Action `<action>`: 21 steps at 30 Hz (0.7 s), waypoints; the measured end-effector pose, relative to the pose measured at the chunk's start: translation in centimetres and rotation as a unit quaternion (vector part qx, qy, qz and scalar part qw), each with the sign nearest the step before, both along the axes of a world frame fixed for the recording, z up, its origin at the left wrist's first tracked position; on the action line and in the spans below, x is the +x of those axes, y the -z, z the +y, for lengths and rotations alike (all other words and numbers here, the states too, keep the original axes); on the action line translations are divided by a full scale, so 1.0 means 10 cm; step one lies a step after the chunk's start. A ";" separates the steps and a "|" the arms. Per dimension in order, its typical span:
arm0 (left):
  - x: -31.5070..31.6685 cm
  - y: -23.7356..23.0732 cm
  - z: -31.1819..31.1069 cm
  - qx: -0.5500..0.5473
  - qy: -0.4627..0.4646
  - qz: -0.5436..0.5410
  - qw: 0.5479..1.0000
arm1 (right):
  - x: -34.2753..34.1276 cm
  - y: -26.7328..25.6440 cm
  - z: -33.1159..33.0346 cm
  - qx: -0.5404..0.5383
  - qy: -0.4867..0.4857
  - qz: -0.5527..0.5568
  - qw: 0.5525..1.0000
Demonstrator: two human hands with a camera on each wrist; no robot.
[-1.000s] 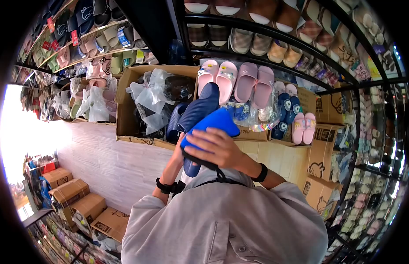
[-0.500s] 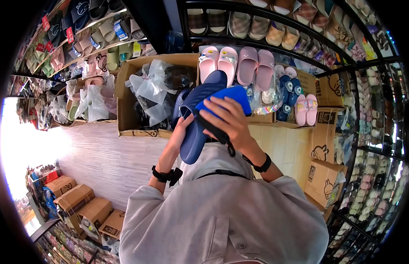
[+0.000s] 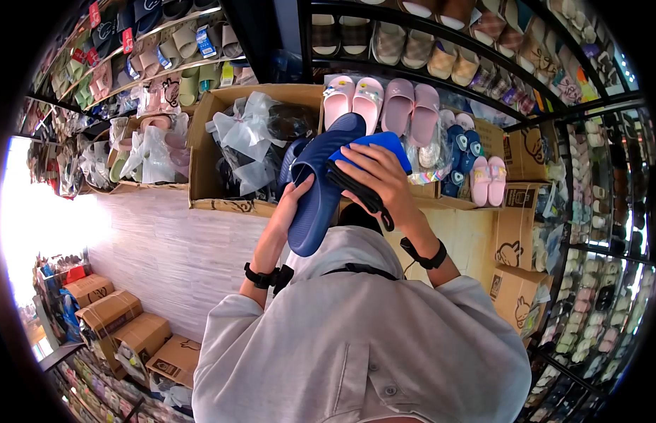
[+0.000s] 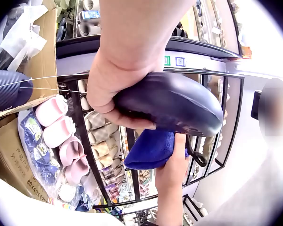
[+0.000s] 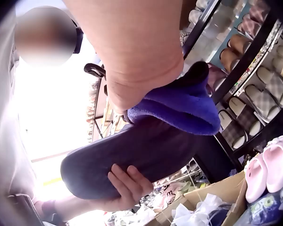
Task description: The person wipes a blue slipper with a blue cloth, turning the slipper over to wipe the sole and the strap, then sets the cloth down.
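Observation:
A navy slide slipper [image 3: 312, 218] is held by my left hand [image 3: 294, 201], which grips it at the edge of its foot opening. Thin threads [image 4: 56, 76] run from it to a second navy slipper [image 4: 12, 89], partly hidden behind the first in the head view. My right hand [image 3: 384, 180] holds a blue plush wiping pad [image 3: 395, 144], its fingers laid across the pad's black back. From the pad hangs a black cord loop [image 3: 388, 221]. In the right wrist view the pad's blue plush face [image 5: 179, 110] overlaps the slipper's side.
An open carton [image 3: 201, 148] of bagged footwear stands ahead on the left. Pink slippers [image 3: 365, 102] and blue children's slippers [image 3: 462, 151] sit beside it. Black shelving [image 3: 440, 32] with checked slippers rises behind. Closed cartons [image 3: 141, 331] stand at the lower left on the wooden floor [image 3: 158, 247].
My right hand and the pad have moved right, from over the slipper's middle to its right side. The held slipper has turned slightly, showing its footbed more.

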State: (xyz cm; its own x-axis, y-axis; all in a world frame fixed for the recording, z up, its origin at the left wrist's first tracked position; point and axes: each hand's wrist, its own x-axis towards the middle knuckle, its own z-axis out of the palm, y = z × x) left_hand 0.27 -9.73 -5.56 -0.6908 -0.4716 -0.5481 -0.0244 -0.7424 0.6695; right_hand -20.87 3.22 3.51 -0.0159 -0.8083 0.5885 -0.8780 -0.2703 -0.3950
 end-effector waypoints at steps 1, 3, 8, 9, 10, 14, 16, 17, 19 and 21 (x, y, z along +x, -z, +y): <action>0.01 0.00 0.01 -0.003 0.000 0.011 1.000 | -0.04 -0.01 0.00 0.006 -0.007 0.005 1.000; 0.03 -0.02 0.03 -0.003 -0.006 0.006 1.000 | -0.09 -0.02 -0.01 0.011 -0.017 0.012 1.000; 0.03 -0.11 0.09 -0.004 -0.033 0.009 0.999 | -0.02 -0.08 -0.04 0.016 -0.028 0.005 0.999; 0.04 -0.15 0.09 0.002 -0.038 0.002 0.999 | 0.01 -0.09 -0.03 0.019 -0.032 0.003 0.999; 0.05 -0.17 0.11 0.008 -0.043 -0.007 0.999 | 0.03 -0.12 -0.02 0.024 -0.051 0.011 0.998; 0.11 -0.07 0.11 0.001 -0.049 0.001 0.999 | 0.02 -0.11 -0.05 0.025 -0.066 0.018 0.997; 0.14 -0.05 0.11 -0.001 -0.040 0.010 0.999 | 0.03 -0.10 -0.05 0.029 -0.060 0.005 0.998; 0.14 -0.04 0.11 0.000 -0.039 0.009 0.999 | 0.02 -0.10 -0.05 0.030 -0.056 -0.001 0.998; 0.15 -0.03 0.11 -0.008 -0.037 -0.002 0.999 | 0.01 -0.09 -0.04 0.031 -0.054 -0.002 0.998; 0.15 -0.02 0.10 -0.007 -0.032 -0.004 0.999 | 0.01 -0.07 -0.03 0.032 -0.052 -0.003 0.998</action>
State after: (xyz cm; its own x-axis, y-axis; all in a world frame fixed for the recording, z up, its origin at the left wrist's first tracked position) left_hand 1.80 -8.72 -5.33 -0.6538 -0.5222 -0.5476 0.0173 -0.7339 0.6791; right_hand -20.80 2.93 4.16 0.0658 -0.8418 0.5358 -0.8444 -0.3331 -0.4196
